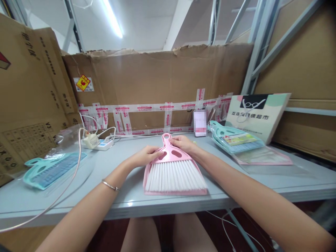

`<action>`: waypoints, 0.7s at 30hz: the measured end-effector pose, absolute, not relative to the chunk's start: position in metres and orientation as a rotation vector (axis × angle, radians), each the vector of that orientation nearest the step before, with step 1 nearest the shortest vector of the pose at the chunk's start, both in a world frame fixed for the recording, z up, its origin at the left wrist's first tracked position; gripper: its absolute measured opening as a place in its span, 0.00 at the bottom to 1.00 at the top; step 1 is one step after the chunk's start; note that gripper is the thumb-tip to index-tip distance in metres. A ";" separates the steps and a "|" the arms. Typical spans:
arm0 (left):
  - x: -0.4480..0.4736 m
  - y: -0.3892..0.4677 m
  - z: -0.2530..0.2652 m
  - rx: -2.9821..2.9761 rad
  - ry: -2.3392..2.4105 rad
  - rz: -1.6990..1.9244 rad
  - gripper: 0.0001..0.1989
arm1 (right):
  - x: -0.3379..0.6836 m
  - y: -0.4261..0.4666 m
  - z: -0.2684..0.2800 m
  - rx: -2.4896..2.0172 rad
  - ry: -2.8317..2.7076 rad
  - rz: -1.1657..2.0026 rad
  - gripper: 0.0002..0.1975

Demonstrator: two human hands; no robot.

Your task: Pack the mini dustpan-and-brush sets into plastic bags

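A pink hand brush (175, 171) with white bristles lies nested on a pink dustpan (175, 192) at the front middle of the table, handle pointing away from me. My left hand (147, 155) grips the left side of the set, its thumb on the brush by an oval hole. At the upper right, near the handle, my right hand (183, 143) pinches the set's edge with bent fingers. Parts of the fingers of both hands are hidden behind the set.
On the left lie a wrapped turquoise brush set (49, 171), a power strip (105, 144) and a trailing white cable (76, 171). Packaged turquoise sets (233, 138) sit at right by a printed bag (257, 115). A phone (200, 122) leans against the cardboard (157, 77) behind.
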State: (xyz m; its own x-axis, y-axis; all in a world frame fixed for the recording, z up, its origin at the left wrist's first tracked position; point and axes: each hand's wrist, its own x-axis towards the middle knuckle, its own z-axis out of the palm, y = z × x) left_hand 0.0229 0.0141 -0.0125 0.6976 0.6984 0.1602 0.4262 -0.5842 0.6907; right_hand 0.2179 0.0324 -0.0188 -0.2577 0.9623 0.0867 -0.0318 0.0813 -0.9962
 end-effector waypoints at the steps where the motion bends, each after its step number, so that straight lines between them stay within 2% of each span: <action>1: 0.023 0.014 -0.012 2.272 0.856 0.555 0.18 | 0.218 0.031 -0.019 -0.979 -1.416 1.386 0.12; 8: 0.021 0.014 -0.010 2.276 0.871 0.535 0.18 | 0.218 0.024 -0.018 -0.912 -1.391 1.610 0.08; 14: 0.024 0.013 -0.010 2.293 0.887 0.518 0.18 | 0.217 0.031 -0.021 -0.960 -1.344 1.601 0.03; 21: 0.023 0.014 -0.010 2.287 0.933 0.518 0.18 | 0.213 0.025 -0.022 -1.017 -1.419 1.498 0.04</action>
